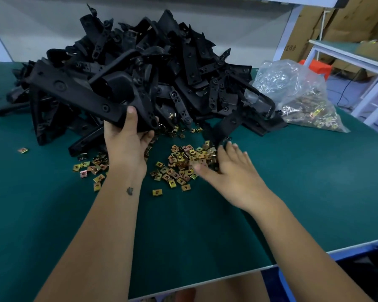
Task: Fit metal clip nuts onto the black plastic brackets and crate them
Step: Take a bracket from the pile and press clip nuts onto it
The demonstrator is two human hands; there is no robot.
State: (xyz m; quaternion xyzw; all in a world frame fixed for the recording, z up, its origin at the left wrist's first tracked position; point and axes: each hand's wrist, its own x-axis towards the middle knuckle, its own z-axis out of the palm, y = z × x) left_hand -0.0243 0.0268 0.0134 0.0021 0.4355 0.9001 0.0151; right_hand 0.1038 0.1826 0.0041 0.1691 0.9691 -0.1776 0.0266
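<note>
On the green surface [292, 182], just ahead of and under the fingertips of the right hand [231, 171], lies a loose heap of yellow-zinc clip nuts [183, 160]; that hand, fingers spread and relaxed and holding nothing, is the nearer one to them. Up and to the left, the left hand [127, 136] grips the near end of a black plastic bracket [74, 92], thumb on top. Its long axis runs from the hand up-left, its far end pointing toward the bracket pile [151, 62] behind.

Black brackets [122, 68], brass-gold clip nuts [183, 162]
</note>
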